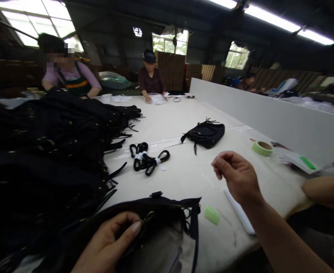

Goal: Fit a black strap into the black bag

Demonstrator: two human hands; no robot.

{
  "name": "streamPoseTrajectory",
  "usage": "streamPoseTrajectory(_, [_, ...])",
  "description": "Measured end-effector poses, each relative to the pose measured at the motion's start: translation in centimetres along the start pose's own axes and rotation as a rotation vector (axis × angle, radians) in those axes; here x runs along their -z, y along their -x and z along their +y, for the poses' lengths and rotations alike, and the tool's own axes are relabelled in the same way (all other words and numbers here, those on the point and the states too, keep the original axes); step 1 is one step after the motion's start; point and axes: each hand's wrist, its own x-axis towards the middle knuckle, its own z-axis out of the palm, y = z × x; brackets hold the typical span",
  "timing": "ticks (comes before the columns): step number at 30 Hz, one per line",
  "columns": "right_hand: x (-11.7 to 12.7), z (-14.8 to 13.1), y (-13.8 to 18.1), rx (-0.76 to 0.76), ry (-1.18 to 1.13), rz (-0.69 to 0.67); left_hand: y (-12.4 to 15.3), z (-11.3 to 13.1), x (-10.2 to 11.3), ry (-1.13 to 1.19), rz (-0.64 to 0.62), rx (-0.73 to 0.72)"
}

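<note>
Open black fabric bag (161, 212) cut off by bottom edge; interior too dark to read. Left hand (110, 242) cropped at wrist. Heap of black strapped bags (50, 144) runs off left edge, single pieces indistinguishable. Right hand (236, 176) curled, palm hidden.

Black bag (155, 212), brass-looking clasp (148, 217); green tape roll (262, 148); white table (184, 113).

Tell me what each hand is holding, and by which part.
The left hand pinches the open black fabric bag at its rim, beside a brass clasp. The right hand hangs loosely curled above the white table; nothing shows in it.
</note>
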Motion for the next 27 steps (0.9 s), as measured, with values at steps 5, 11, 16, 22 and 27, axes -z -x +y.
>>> streamPoseTrajectory(5, [-7.7, -2.5, 7.4, 0.283, 0.246, -0.614, 0.5, 1.1, -0.4, 0.179, 0.012, 0.018])
streamPoseTrajectory(11, [-10.5, 0.1, 9.1, 0.173, 0.465, -0.661, 1.7, 0.9, -0.4, 0.346, 0.022, -0.006])
streamPoseTrajectory(16, [-10.7, -0.1, 9.6, 0.199, 0.491, -0.68, 1.7, 0.6, -0.4, 0.347, -0.031, -0.059])
streamPoseTrajectory(22, [-11.4, 0.6, 9.3, 0.153, 0.386, -0.671, 1.0, 0.7, -0.4, 0.434, -0.036, -0.023])
streamPoseTrajectory(27, [-10.9, 3.0, 8.9, 0.138, 0.415, -0.854, 0.0, -1.2, -0.7, 0.459, 0.008, -0.116])
